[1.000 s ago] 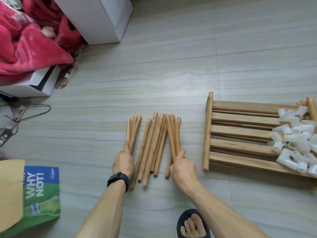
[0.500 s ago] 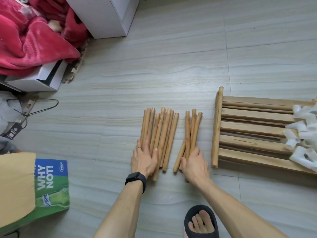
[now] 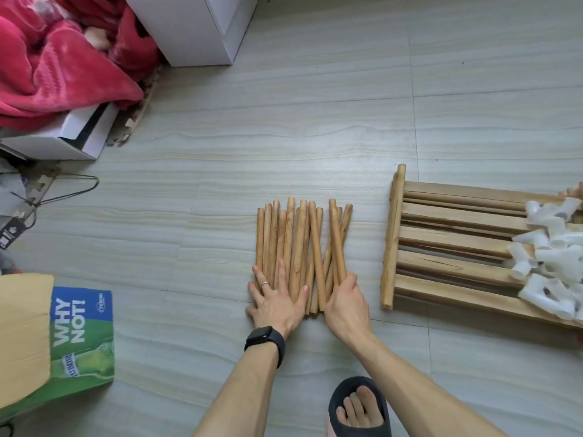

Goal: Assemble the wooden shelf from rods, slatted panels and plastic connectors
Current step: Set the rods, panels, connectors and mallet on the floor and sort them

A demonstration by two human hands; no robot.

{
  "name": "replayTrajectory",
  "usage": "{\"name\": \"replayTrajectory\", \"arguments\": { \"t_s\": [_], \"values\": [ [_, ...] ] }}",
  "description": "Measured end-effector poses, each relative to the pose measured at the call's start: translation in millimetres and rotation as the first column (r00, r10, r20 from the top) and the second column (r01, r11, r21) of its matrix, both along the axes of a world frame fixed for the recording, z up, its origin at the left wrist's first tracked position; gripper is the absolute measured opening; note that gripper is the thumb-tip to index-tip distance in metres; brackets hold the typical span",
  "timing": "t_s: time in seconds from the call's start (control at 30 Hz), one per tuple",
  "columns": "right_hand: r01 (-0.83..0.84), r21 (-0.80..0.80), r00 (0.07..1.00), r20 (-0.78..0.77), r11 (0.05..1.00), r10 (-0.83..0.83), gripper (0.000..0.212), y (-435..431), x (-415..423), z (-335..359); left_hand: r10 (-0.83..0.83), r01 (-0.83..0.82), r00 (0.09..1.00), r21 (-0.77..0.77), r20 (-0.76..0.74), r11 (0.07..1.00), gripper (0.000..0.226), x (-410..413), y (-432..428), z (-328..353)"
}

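The rods (image 3: 299, 247) lay bunched on the floor (image 3: 315, 121), just left of the slatted panels (image 3: 448, 244) with connectors (image 3: 555, 257) heaped on top. The left hand (image 3: 274, 302) pressed them, fingers spread flat; the right hand (image 3: 347, 305) curled round a few crossed ones. It seemed best to steady the pile and lay those parallel, ends level

I'm looking down at a pale grey wood-grain floor (image 3: 315, 127), a white cabinet (image 3: 195, 26) ahead, a red blanket (image 3: 56, 67) heaped far left, a green Tuborg carton (image 3: 82, 335) near left.

"WHY NOT!" – and Tuborg – on the green-blue carton (image 3: 80, 335).
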State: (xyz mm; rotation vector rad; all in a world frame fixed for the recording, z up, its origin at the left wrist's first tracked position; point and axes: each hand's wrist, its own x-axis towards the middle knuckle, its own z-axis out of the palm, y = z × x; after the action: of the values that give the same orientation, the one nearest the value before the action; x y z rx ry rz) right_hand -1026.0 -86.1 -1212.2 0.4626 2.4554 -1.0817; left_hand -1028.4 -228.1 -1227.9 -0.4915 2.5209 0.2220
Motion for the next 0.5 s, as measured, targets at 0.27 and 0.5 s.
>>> {"name": "replayTrajectory", "arguments": {
  "t_s": [0.27, 0.5],
  "values": [
    [0.176, -0.102, 0.983, -0.027, 0.979, -0.179, 0.016, 11, 6, 6, 0.036, -0.04, 0.991, 0.03, 0.126, 0.999, 0.088, -16, 9, 14],
    [0.125, -0.23, 0.99, -0.033, 0.965, -0.136, 0.009, 18, 10, 8, 0.08, -0.084, 0.98, 0.011, 0.184, 0.996, 0.114, -25, 16, 20]
  ]
}}
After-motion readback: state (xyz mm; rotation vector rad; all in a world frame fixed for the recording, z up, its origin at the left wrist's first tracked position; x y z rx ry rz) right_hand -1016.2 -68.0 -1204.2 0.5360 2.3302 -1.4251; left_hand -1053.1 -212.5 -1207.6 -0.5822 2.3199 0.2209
